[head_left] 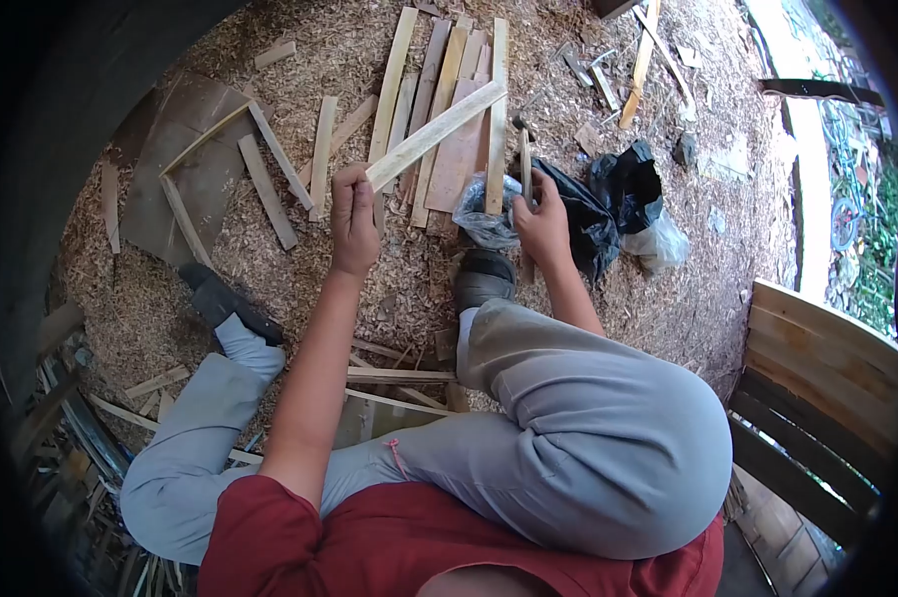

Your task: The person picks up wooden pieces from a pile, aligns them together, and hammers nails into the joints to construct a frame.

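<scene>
My left hand (355,224) is closed round the lower end of a pale wooden strip (437,135), which slants up to the right over several slats lying side by side. Further right, my right hand (542,221) has its fingers on a narrow upright wooden piece (526,169) with a dark top, perhaps a hammer. A clear plastic bag (488,215) and black plastic bags (580,214) lie on either side of the right hand. Another strip (497,99) runs down to the clear bag. The reddish boards (457,149) are partly hidden beneath the held strip.
Wood shavings cover the ground (299,308). A joined wooden frame (179,219) lies on a flat brown sheet (205,124) at the left. My shoes and bent legs are below the hands. A wooden plank wall (817,343) stands at the right, and loose strips lie near my lap.
</scene>
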A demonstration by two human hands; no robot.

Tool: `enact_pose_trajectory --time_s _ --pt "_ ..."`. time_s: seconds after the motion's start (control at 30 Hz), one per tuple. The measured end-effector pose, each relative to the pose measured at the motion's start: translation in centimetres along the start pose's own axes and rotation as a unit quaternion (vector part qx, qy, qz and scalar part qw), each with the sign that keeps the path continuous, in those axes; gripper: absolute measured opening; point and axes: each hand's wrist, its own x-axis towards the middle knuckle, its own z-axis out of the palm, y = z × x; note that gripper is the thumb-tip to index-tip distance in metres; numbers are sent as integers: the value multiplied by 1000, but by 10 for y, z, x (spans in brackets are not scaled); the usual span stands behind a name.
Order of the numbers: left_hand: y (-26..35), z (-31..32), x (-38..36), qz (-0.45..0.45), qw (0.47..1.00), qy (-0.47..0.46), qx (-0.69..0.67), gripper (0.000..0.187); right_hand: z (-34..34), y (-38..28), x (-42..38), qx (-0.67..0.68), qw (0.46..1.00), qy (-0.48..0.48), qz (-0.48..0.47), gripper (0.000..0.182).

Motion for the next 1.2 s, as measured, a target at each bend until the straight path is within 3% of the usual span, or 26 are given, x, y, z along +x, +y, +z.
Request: enact_pose_trajectory --time_s 0.03,0.07,0.13,0.2,0.3,0.33,0.4,0.43,0.53,0.6,0.63,0.7,0.77,0.87,1.1,1.2 --pt "1 -2 0 -3 1000 5 0 16 0 -4 -2 14 998 21 -53 53" --pt "0 -4 1 -2 1000 11 3 16 -7 -8 -6 -57 997 18 -50 50" --pt "2 -8 2 -10 1000 2 29 18 -15 -38 -18 12 997 -2 -78 45" --pt "5 -11 2 -20 999 11 31 17 -17 -39 -17 53 982 -15 -181 41" --pt "3 -14 3 -47 999 -1 6 16 -51 -99 -34 11 984 -139 -113 38" --pt "1 -12 5 -27 1000 10 5 15 -63 -123 -34 7 984 -138 -112 38" --pt "-1 -10 10 19 999 34 3 14 -78 -157 -30 -30 956 -288 -57 35" --pt "-1 -11 10 20 999 37 -1 14 -73 -154 -24 -76 926 -285 -234 41" --pt "0 -13 3 -31 999 10 -34 13 -57 -185 -30 -56 933 -303 -187 46" --pt "-3 -10 0 -49 998 8 -45 13 -48 -196 -32 -162 898 -322 -253 49" --pt "-6 -9 -2 -84 991 8 -103 12 -42 -196 -34 -151 893 -334 -261 50" --pt "-5 -9 -3 -67 994 23 -78 12 -29 -185 -36 -138 886 -353 -268 52" --pt "4 -9 -1 -55 996 24 -66 11 -19 -168 -39 -96 879 -288 -368 54" --pt "6 -10 4 -14 998 16 -59 12 -18 -164 -39 -118 878 -314 -343 55" --pt "1 -8 2 -49 997 13 -54 14 -19 -165 -40 -134 879 -317 -330 59" --pt "1 -8 1 -26 998 21 -58 15 -17 -164 -42 -75 889 -276 -358 61"
